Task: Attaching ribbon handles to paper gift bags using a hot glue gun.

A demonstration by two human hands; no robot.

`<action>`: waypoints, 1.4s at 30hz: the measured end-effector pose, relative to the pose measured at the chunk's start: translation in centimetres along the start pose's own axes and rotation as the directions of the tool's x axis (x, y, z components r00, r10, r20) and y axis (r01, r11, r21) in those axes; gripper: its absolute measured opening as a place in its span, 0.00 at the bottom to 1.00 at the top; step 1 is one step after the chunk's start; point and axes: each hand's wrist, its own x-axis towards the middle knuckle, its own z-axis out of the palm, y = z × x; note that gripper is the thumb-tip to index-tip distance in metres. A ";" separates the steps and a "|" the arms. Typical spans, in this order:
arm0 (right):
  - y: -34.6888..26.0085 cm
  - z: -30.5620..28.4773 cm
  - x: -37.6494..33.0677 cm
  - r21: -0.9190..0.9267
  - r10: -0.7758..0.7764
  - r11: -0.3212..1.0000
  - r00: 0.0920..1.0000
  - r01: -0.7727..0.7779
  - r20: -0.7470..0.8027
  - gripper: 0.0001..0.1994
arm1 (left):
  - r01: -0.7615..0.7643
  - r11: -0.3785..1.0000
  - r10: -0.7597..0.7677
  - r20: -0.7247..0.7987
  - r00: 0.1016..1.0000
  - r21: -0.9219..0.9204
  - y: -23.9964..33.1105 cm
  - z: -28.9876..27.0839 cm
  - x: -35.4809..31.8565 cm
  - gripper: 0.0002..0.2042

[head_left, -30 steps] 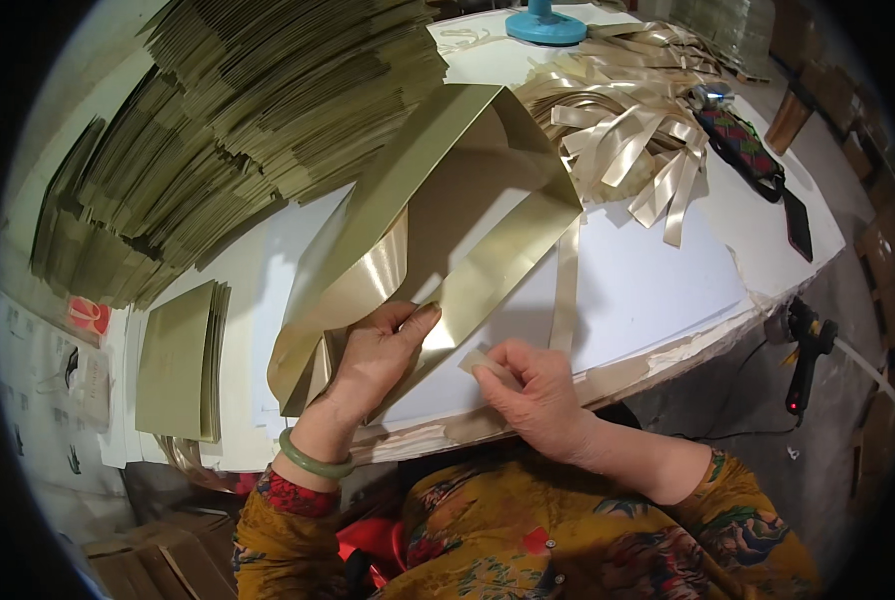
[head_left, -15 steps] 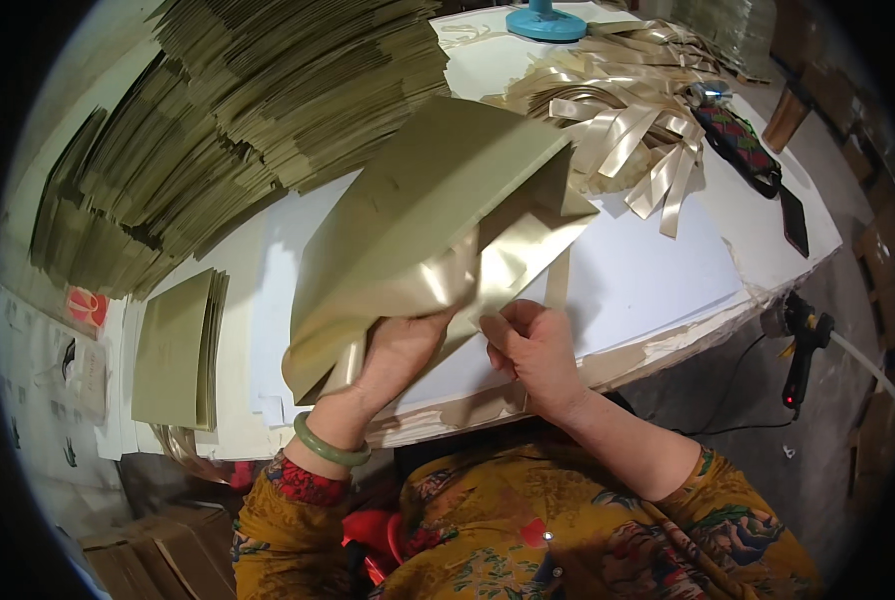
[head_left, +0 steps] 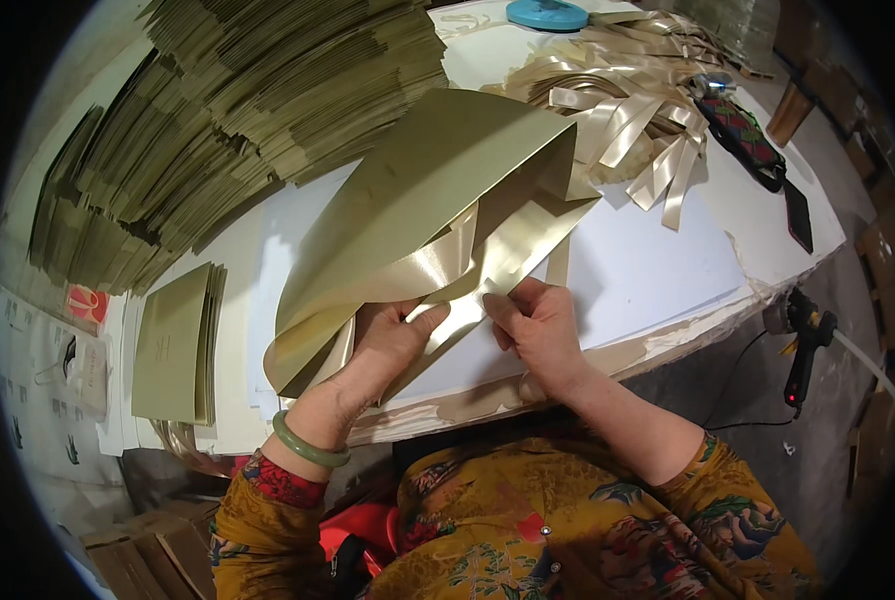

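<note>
Both the left hand (head_left: 393, 335) and the right hand (head_left: 535, 322) pinch a gold ribbon (head_left: 438, 270) (shiny, looped) against the gold paper bag (head_left: 418, 190).

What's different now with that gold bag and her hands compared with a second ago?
The gold paper bag has folded down from open to nearly flat. Both the left hand and right hand still grip it at its glossy ribbon. The stacks of flat bags and loose ribbons stayed put.
</note>
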 end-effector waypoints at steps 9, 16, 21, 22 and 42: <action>2.5 2.2 -3.2 -0.073 -0.098 0.993 0.995 0.096 -0.027 0.09 | 0.062 0.992 -0.059 0.026 0.998 -0.111 1.1 0.2 -0.4 0.14; 3.5 3.0 -3.6 -0.174 -0.134 0.977 0.991 0.127 -0.031 0.09 | 0.023 0.988 -0.024 -0.008 1.000 -0.152 0.8 0.9 -0.4 0.14; 4.0 3.7 -3.8 -0.052 -0.165 0.985 0.985 0.162 -0.058 0.06 | -0.013 0.993 0.012 -0.011 1.000 -0.119 0.0 0.9 -0.2 0.14; 4.1 3.7 -3.8 -0.054 -0.164 0.985 0.985 0.161 -0.060 0.06 | 0.004 0.988 -0.007 -0.020 1.000 -0.157 0.2 1.3 -0.3 0.14; 5.0 3.6 -4.3 -0.053 -0.126 0.991 0.983 0.120 -0.131 0.09 | -0.065 0.985 0.060 -0.037 0.998 -0.163 -0.6 2.3 -0.1 0.10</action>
